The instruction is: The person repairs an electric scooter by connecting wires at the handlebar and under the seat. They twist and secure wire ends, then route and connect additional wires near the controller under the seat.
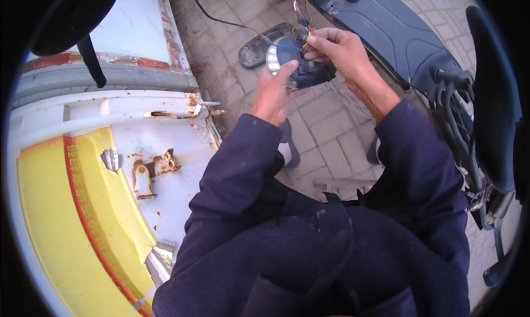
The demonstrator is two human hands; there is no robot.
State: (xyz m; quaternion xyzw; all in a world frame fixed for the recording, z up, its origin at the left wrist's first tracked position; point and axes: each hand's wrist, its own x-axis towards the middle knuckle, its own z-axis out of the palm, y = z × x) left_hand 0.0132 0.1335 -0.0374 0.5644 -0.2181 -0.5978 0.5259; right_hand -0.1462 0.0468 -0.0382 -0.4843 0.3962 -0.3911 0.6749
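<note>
My left hand (273,91) grips the near left edge of a black, rounded headlight (314,77) with a silver rim, its thumb lying over the back. Above the housing, my right hand (345,55) has thumb and forefinger pinched on thin coloured wires (305,41), where red and yellow ones show. A blue wire (287,46) curves into the back of the housing from a black cable (221,20) on the left. The fingertips partly hide where the wires meet.
Beyond the headlight, a black oval cover (266,45) lies on the paving (320,124). An electric scooter's dark footboard (386,33) stretches along the far right, with a black seat (491,96) beside it. A white, rusty metal panel (182,190) with yellow sheeting (55,206) stands at left.
</note>
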